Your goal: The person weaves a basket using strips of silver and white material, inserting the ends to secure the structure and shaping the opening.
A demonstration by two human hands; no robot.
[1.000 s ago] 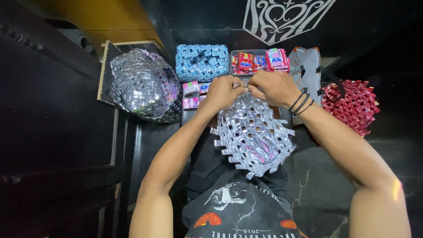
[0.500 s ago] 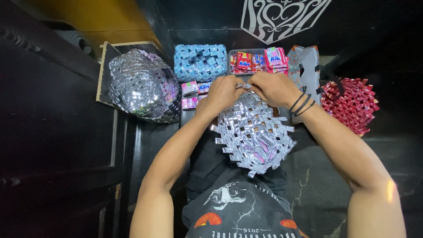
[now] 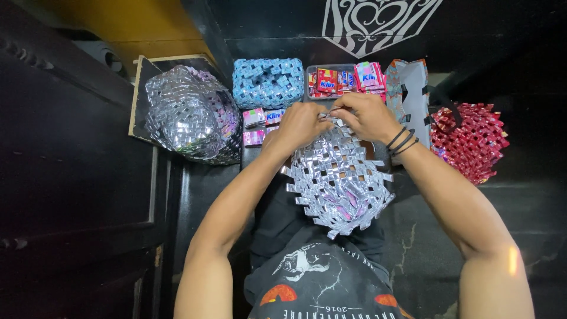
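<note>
Both forearms reach forward from the bottom of the view and converge over the lap. The silver woven mat (image 3: 339, 180) lies there, its long axis running away from the body, tilted slightly left at the far end. At that far edge the left hand (image 3: 300, 124) and right hand (image 3: 366, 115) meet, each grip apparently pinched on a strip of the mat. Beyond sit a blue woven basket (image 3: 267, 81) and a tray of sachets (image 3: 339, 80).

The woven mat (image 3: 339, 180) is shiny silver in a checkered weave, flecked with pink. A silver woven bag (image 3: 186, 112) shows faint purple patches, the woven block (image 3: 267, 81) is light blue and white, and the woven basket (image 3: 466, 142) is red. The wrist bands (image 3: 403, 142) are black; the folded packets (image 3: 342, 80) red, pink and blue.
</note>
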